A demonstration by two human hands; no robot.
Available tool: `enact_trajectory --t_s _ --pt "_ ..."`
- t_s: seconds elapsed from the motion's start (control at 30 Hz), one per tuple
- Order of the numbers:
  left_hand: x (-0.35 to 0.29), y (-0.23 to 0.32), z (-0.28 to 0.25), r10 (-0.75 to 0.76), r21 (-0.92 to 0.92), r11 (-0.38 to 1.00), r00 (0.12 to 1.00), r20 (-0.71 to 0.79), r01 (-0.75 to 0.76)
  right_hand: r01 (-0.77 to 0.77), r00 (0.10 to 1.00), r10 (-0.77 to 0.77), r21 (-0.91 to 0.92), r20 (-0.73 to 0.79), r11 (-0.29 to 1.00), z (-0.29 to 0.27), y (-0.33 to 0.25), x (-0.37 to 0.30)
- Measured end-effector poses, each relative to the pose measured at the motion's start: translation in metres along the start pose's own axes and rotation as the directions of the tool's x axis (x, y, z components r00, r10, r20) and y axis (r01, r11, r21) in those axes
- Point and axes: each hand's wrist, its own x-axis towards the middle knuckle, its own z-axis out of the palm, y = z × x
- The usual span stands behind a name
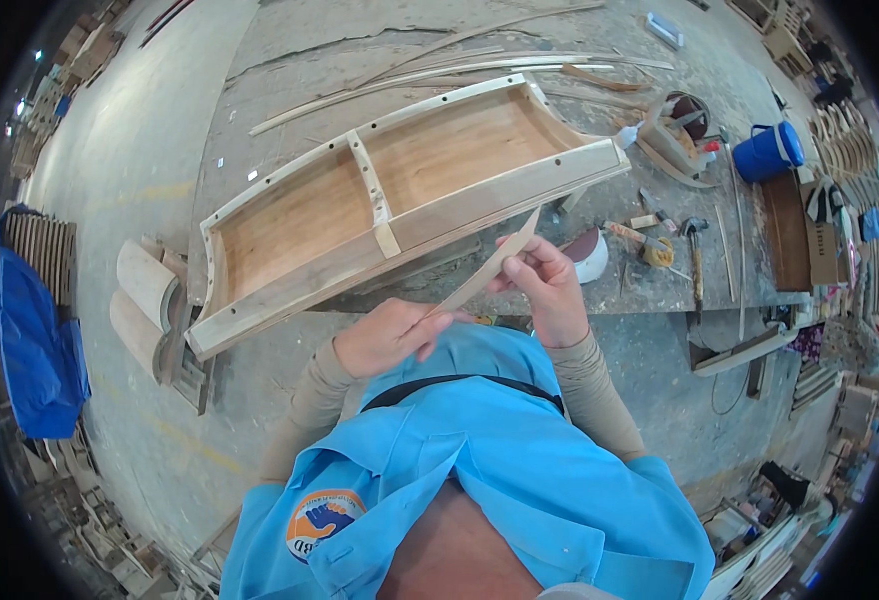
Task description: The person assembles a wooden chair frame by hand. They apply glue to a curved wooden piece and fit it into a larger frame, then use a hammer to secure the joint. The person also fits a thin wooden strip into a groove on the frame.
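A thin, pale wooden strip (pixel 475 284) with a pointed far end slants in front of my body. My right hand (pixel 548 292) pinches it between thumb and fingers near its upper part. At the lower end, my left hand (pixel 390 336) is closed around the strip, with its thumb along it. Just beyond both hands lies a curved wooden frame (pixel 490 202), tilted across the worktable. It has a thin board bottom, a crosspiece (pixel 368 178) in the middle and dark holes along its far rail. The strip's tip comes near the frame's front rail without clearly touching it.
On the worktable (pixel 650 285), right of the frame, lie a hammer (pixel 697 262), a yellow tape measure (pixel 659 253) and a white-and-maroon cap (pixel 588 256). A blue jug (pixel 768 152) stands farther right. Long wooden strips (pixel 400 84) lie behind the frame. Curved wooden pieces (pixel 146 300) stand at left.
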Motion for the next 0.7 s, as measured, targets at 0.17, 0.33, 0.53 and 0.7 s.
enact_trajectory --t_s 0.17,0.33,0.53,0.7 --pt "0.027 0.013 0.016 0.201 -0.051 0.968 0.885 -0.420 -0.244 0.110 0.991 -0.108 0.017 -0.076 0.994 0.003 -0.008 0.009" --pt "0.061 0.034 0.028 0.229 0.097 0.973 0.799 -0.556 -0.211 0.119 0.989 -0.110 0.092 -0.098 0.989 -0.007 -0.008 0.006" --pt "0.080 0.045 0.037 0.206 0.257 0.963 0.844 -0.495 -0.085 0.158 0.978 -0.161 -0.030 -0.132 0.987 -0.057 -0.012 0.001" --pt "0.103 0.055 0.052 0.390 0.412 0.894 0.758 -0.523 -0.176 0.162 0.981 -0.164 -0.025 -0.103 0.986 -0.080 -0.017 0.001"
